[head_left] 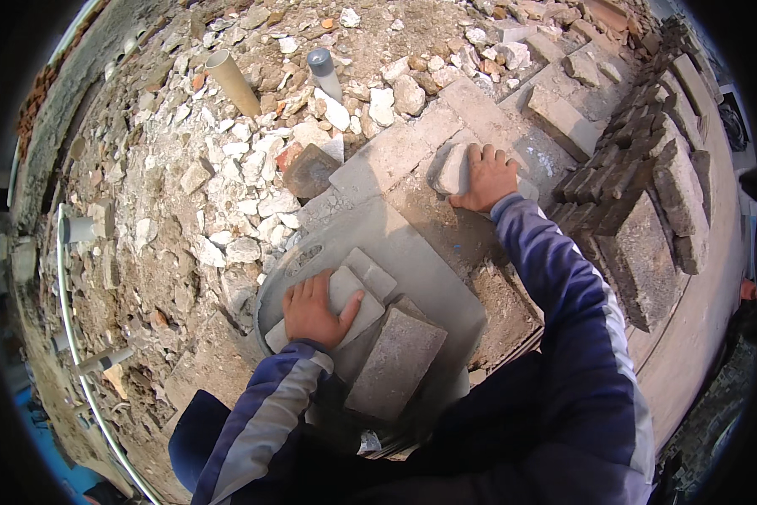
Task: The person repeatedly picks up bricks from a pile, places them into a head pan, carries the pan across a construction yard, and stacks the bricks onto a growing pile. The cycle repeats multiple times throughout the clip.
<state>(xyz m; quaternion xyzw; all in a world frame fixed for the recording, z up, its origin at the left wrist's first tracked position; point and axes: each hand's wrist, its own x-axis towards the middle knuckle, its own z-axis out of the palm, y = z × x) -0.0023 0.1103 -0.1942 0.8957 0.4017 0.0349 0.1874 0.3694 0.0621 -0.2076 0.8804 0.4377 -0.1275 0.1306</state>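
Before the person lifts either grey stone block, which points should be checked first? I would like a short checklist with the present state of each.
1. Left hand has a grip on the flat grey stone block: ok, fingers over its top, thumb on its near edge.
2. Right hand has a grip on the small pale grey stone block: ok, fingers curl over it.
3. Left block free of neighbours: not ok, it touches the large grey paving block.
4. Base under the left block flat: ok, it lies on the round grey concrete cover.
5. Ground ahead even: not ok, loose white rubble.
6. Blocks uncracked: cannot tell.
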